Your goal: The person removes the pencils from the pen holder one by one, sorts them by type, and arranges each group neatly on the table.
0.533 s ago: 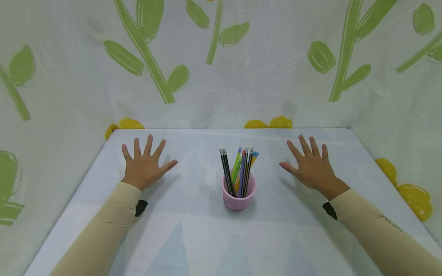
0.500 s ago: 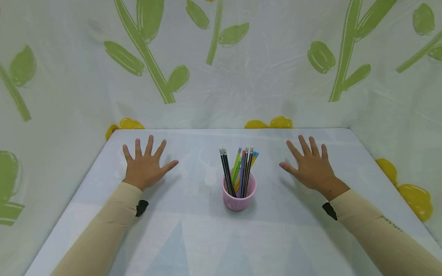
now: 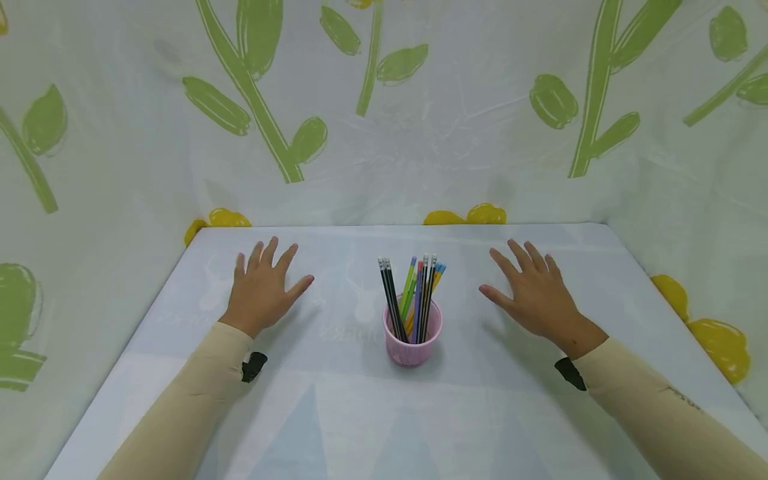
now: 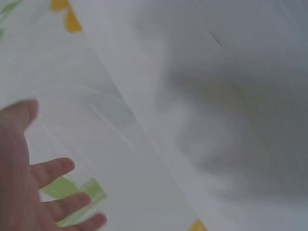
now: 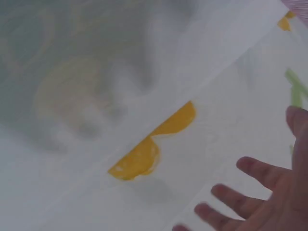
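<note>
A pink cup [image 3: 413, 352] stands upright near the middle of the table, with several pencils [image 3: 423, 293] leaning in it. Some pencils are black-striped, others green, purple and yellow, and their upper ends stick out above the rim. To the left of the cup, my left hand [image 3: 258, 297] hovers over the table with fingers spread, holding nothing. My right hand [image 3: 540, 300] is held likewise to the right of the cup, apart from it. Both wrist views show spread fingers; in the right wrist view a bit of the pink cup [image 5: 299, 8] shows at the top corner.
The white table [image 3: 348, 427] has pale blue triangle patterns near its front. Around its back and sides hangs a pale curtain [image 3: 450, 153] printed with green stems and yellow flowers. Dark bands sit on the undersides of both wrists.
My left hand has shifted slightly right and its fingers have drawn closer together. The right hand's fingers have relaxed a little, and the hand has moved slightly left. The cup stays put.
</note>
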`<state>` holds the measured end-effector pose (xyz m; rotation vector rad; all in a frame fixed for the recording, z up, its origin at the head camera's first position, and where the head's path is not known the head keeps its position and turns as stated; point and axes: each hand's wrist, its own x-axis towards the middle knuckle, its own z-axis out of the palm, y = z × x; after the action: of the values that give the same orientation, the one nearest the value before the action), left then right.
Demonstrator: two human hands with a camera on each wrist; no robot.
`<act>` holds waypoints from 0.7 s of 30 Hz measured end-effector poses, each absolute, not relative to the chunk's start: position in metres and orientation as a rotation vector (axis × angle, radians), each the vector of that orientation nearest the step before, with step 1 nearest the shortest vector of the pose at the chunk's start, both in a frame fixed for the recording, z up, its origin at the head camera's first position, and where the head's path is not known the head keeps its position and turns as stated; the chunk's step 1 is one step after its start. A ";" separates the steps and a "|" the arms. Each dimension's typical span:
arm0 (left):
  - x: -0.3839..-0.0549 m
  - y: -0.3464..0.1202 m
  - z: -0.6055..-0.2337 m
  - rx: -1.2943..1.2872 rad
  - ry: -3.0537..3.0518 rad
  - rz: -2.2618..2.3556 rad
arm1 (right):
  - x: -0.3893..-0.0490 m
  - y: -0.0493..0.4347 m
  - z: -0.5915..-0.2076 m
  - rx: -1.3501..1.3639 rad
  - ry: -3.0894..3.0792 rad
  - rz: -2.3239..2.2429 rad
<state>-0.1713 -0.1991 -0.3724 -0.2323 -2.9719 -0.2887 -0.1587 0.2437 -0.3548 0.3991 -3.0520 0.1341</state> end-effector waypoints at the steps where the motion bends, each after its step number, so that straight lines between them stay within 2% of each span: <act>1: -0.169 -0.194 -0.371 -0.256 -2.926 -0.351 | -0.157 0.241 -0.353 0.407 -3.031 0.187; 11: -0.136 -0.128 -0.372 -0.471 -2.717 -1.343 | -0.136 0.205 -0.339 0.500 -2.687 0.895; 21: -0.122 -0.105 -0.383 -0.622 -2.787 -1.676 | -0.136 0.179 -0.344 0.558 -2.466 1.062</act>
<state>-0.1217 -0.1051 -0.3832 -0.6223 -2.7874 -1.6758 -0.1361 0.1792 -0.3439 0.5582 -2.4656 1.0619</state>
